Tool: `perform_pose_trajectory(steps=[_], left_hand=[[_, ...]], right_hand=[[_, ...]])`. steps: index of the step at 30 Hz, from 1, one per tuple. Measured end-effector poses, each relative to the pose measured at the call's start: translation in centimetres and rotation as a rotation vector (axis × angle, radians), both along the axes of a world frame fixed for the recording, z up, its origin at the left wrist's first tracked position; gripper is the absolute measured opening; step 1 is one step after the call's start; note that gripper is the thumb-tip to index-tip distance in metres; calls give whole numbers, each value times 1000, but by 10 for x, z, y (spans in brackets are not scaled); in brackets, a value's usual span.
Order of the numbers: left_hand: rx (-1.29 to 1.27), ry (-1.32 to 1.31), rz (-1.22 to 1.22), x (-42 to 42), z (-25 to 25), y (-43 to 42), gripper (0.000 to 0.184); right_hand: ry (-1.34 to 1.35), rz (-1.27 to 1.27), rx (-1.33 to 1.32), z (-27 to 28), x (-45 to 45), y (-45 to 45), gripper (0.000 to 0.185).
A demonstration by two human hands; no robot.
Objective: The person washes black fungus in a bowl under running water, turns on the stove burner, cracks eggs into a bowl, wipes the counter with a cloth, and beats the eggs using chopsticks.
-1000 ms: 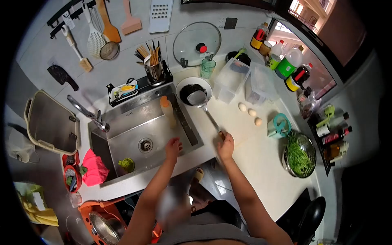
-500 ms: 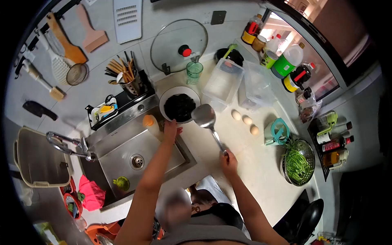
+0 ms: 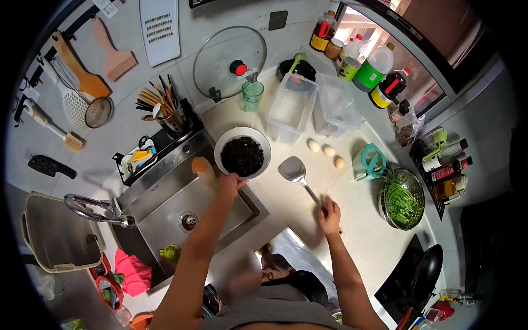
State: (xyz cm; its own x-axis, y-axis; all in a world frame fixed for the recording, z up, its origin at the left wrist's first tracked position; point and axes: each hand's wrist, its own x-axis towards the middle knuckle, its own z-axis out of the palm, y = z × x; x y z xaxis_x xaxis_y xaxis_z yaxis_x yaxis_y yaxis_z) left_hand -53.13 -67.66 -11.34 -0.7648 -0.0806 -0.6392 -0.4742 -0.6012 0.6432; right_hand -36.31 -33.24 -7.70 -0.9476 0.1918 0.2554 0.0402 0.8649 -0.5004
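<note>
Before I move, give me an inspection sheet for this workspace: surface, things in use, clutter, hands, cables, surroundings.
Surface: pale counter beside a steel sink.
Things in use: white bowl with dark contents; metal turner.
Clutter: three loose eggs, clear bins, colander of greens; pink cloth by the sink.
Hands: left hand gripping the bowl's near rim; right hand gripping the turner's handle.
Cables: nothing clearly seen.
Surroundings: glass lid at the wall, bottles by the window, black pan at lower right.

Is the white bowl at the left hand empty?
Not empty: dark pieces lie inside the white bowl, its pale inner wall showing around them.
</note>
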Motion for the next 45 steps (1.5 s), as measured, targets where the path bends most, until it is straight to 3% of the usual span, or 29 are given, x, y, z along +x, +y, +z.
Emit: perform_pose_trajectory(steps=[2,5,8,12,18,20,22,24,27,30,31,34,40,43,45], left_hand=[[116,15,-46,15,-21,-2,43],[33,-29,-64,48,1,13,41],[-28,8,-184,80,-1,23,47],[-134,-59,-283,107,35,45,48],[-191,-8,-428,119,39,52,50],[-893,362,-336,120,27,47,58],[-1259,681,-372,113,53,47,66],[-1281,937,-578,100,91,50,75],[-1539,915,-992,88,87,62,84],[-1672,946,-1028,66,66,69,84],[-1734,891,-1134,63,67,72,73],[-1839,919,-1073,52,35,77,53],[-1748,643,-983,32,1,88,26],[-1389,342,-833,24,-4,89,21],[-1479,439,-1079,27,17,85,24]], right_hand=[[86,6,-98,21,-16,-27,34],[170,117,-215,23,-46,-66,34],[171,193,-192,39,-64,-106,34],[157,308,-200,37,-74,-127,34],[-262,475,206,34,-86,-128,77],[-434,526,298,36,-92,-132,89],[-502,505,358,36,-95,-135,85],[-460,507,385,15,-101,-133,76],[-437,524,321,0,-111,-128,57],[-492,406,165,-11,-115,-129,32],[-445,390,183,-15,-115,-130,26],[-551,295,208,-20,-118,-135,23],[-565,230,199,-29,-124,-136,17],[-610,192,123,-16,-120,-135,32],[-602,176,42,6,-112,-132,49]])
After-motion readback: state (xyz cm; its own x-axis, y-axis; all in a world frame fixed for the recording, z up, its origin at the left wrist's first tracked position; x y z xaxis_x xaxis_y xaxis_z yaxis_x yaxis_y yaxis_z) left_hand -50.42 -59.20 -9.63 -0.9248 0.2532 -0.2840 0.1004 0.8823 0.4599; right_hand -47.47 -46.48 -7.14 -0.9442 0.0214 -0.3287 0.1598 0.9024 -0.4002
